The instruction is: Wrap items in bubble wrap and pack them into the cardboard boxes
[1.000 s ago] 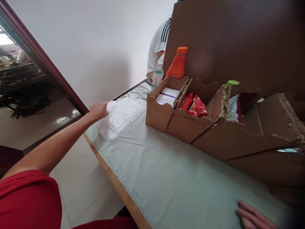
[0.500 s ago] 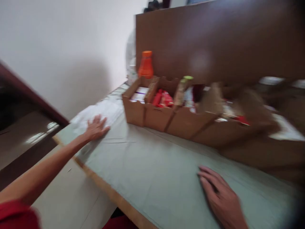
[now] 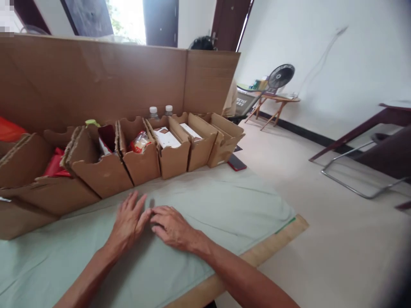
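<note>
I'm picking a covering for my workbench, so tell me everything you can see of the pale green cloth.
The pale green cloth looks like thin, plain fabric, perhaps plastic sheeting. It lies spread flat, with fine creases, reaching a light-brown table edge on the near side. Cardboard boxes stand in a row along its far side. The left hand and right hand are close together on or just above it.

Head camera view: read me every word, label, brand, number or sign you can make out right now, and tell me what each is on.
"EETO", in white on the grey fabric chair back; a letter before it may be hidden, and the smaller line below is too blurred to read.
Too small or blurred: any print on the white flat pack with brown marks and the red-and-clear plastic packet.
</note>
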`<state>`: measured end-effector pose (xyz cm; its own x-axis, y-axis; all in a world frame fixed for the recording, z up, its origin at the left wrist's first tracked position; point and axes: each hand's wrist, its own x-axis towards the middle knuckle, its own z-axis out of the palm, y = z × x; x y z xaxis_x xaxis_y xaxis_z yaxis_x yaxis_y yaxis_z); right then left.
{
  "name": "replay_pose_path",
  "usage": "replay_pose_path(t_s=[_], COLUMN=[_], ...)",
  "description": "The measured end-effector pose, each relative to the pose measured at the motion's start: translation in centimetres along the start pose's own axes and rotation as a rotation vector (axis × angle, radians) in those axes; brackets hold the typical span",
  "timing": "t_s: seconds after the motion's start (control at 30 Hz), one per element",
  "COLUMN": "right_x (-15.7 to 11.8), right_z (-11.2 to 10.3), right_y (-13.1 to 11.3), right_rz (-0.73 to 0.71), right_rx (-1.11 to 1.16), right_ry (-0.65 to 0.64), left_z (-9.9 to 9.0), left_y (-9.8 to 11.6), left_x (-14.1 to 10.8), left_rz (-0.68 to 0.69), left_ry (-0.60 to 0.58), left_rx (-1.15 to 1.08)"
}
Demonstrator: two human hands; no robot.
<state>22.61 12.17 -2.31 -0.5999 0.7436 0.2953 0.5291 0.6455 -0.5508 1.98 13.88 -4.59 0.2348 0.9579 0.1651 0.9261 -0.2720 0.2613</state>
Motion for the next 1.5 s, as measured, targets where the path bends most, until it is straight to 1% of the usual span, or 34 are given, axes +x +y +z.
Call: replay_pose_path(t_s=[0.03, 0.07, 0.1, 0.17, 0.2, 0.27, 0.3, 0.33, 0.37, 0.4, 0.43, 0.5, 0.57, 0.67, 0.73, 0.83, 0.9, 0.93, 1.0, 1.03, 1.1, 1.13, 1.17, 1.2, 1.23, 1.27, 1.33, 1.4, 1.47, 1.5], right_x=[-0.7, -1.4, -2.1, -3.4, -3.8, -3.8, -3.4, -2.8, -2.0, -1.2, -0.5, 0.5, 0.5, -1.1, -2.6, -3.7, -3.4, -2.8, -1.4, -0.6, 0.7, 1.0, 1.1, 0.9, 0.5, -0.1, -1.6, -3.4, -5.4, -6.5], right_z=[-1.5, -3.5, -5.9, -11.5, -14.6, -20.3, -22.7, -24.7, -26.2, -27.3, -28.0, -28.7, -28.8, -28.8, -28.8, -28.5, -27.7, -27.0, -25.4, -24.7, -23.6, -23.4, -23.4, -23.8, -24.5, -25.5, -28.4, -32.3, -35.7, -36.6], right_y=[0.3, 0.9, 1.6, 3.6, 4.7, 7.1, 8.4, 9.6, 10.7, 11.7, 12.6, 13.8, 13.9, 12.3, 10.3, 6.5, 3.6, 2.1, -1.1, -2.7, -5.7, -6.8, -7.5, -7.7, -7.1, -5.9, -1.9, 3.0, 7.0, 8.5], right_rz=[-0.030, -0.043, -0.034, 0.023, 0.057, 0.158, 0.208, 0.269, 0.316, 0.346, 0.363, 0.360, 0.345, 0.308, 0.254, 0.206, 0.225, 0.237, 0.223, 0.194, 0.097, 0.040, -0.010, -0.045, -0.059, -0.051, 0.058, 0.240, 0.505, 0.593], right_rx=[-0.007, -0.023, -0.051, -0.151, -0.235, -0.458, -0.569, -0.664, -0.745, -0.805, -0.843, -0.868, -0.861, -0.860, -0.848, -0.787, -0.750, -0.735, -0.659, -0.568, -0.265, -0.089, 0.070, 0.188, 0.259, 0.282, 0.257, 0.217, 0.260, 0.314], right_ry=[0.006, 0.040, 0.111, 0.298, 0.404, 0.553, 0.569, 0.557, 0.506, 0.420, 0.329, 0.177, 0.113, 0.069, 0.010, -0.141, -0.238, -0.262, -0.269, -0.252, -0.153, -0.071, 0.033, 0.155, 0.285, 0.416, 0.680, 0.947, 1.207, 1.249], left_z=[0.5, 0.9, 1.3, 2.0, 2.2, 2.7, 2.8, 3.0, 3.1, 3.1, 3.2, 3.2, 3.2, 3.1, 2.9, 2.8, 2.7, 2.6, 2.5, 2.4, 2.2, 2.1, 2.0, 1.9, 1.9, 2.0, 2.3, 2.7, 3.0, 3.0], left_y=[0.8, 1.4, 1.7, 1.9, 1.9, 1.8, 1.7, 1.7, 1.7, 1.6, 1.6, 1.5, 1.5, 1.6, 1.7, 1.9, 2.0, 2.0, 2.1, 2.2, 2.2, 2.3, 2.2, 2.2, 2.1, 2.0, 1.6, 1.1, 0.9, 0.9], left_x=[0.8, 1.3, 1.4, 1.2, 1.0, 0.6, 0.5, 0.4, 0.4, 0.5, 0.5, 0.6, 0.6, 0.6, 0.5, 0.5, 0.5, 0.6, 0.5, 0.5, 0.4, 0.3, 0.2, 0.1, 0.0, -0.1, -0.1, 0.1, 0.2, 0.0], left_rz=[0.023, 0.048, 0.072, 0.109, 0.121, 0.136, 0.140, 0.142, 0.143, 0.144, 0.145, 0.145, 0.146, 0.151, 0.145, 0.138, 0.146, 0.151, 0.150, 0.145, 0.124, 0.113, 0.105, 0.101, 0.102, 0.110, 0.146, 0.174, 0.158, 0.137], left_ry=[-0.023, -0.036, -0.039, -0.022, -0.010, 0.006, 0.010, 0.012, 0.014, 0.016, 0.017, 0.019, 0.014, 0.008, 0.013, 0.021, 0.022, 0.022, 0.030, 0.040, 0.072, 0.092, 0.113, 0.135, 0.156, 0.175, 0.207, 0.235, 0.269, 0.281], left_rx=[0.028, 0.059, 0.090, 0.145, 0.169, 0.205, 0.218, 0.229, 0.239, 0.246, 0.252, 0.259, 0.259, 0.252, 0.247, 0.234, 0.221, 0.214, 0.201, 0.195, 0.181, 0.172, 0.161, 0.147, 0.132, 0.114, 0.077, 0.036, -0.019, -0.053])
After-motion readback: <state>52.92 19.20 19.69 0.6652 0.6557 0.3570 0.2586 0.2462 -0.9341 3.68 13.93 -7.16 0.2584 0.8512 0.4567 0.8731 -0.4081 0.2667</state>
